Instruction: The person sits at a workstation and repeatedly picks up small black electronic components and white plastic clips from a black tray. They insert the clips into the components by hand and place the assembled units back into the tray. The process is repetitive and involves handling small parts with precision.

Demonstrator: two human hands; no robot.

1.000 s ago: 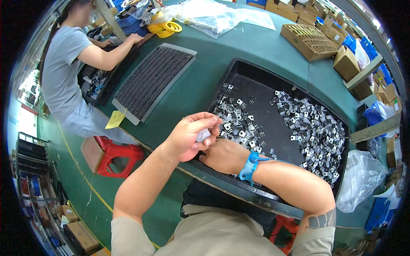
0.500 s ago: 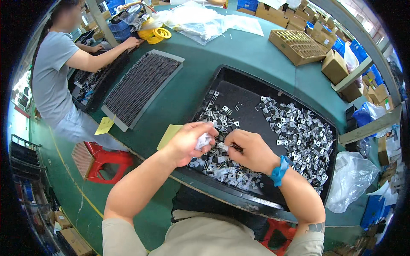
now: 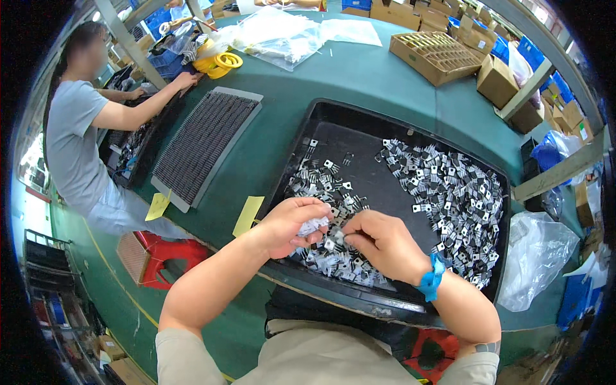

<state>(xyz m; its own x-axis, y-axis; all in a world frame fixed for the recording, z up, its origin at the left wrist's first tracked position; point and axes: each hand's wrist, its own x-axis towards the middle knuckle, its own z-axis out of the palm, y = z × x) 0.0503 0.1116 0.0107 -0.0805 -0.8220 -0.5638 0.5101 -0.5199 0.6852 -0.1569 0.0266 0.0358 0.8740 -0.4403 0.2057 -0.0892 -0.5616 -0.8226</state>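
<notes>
Over the near left part of a black tray (image 3: 307, 138), my left hand (image 3: 282, 228) is curled around several small white pieces (image 3: 313, 225). Close beside it, my right hand (image 3: 391, 250) pinches a small whitish piece (image 3: 339, 235) between thumb and forefinger; its exact kind is too small to tell. Beneath both hands lies a loose pile of transistors (image 3: 327, 186), black bodies with silver tabs and thin legs, mixed with white bits toward the near edge. A second, larger heap of transistors (image 3: 455, 199) fills the tray's right side.
A rack of dark parts (image 3: 205, 141) lies left of the tray, with yellow notes (image 3: 248, 217) nearby. Clear plastic bags (image 3: 536, 260) rest at the right, a divided carton (image 3: 436, 58) at the back. A co-worker (image 3: 80, 141) sits at the left beside a black bin.
The right hand has turned and its fingers have opened out somewhat; the dark legs that showed in it are no longer visible there. My left hand keeps its white pieces. The view has shifted slightly.
</notes>
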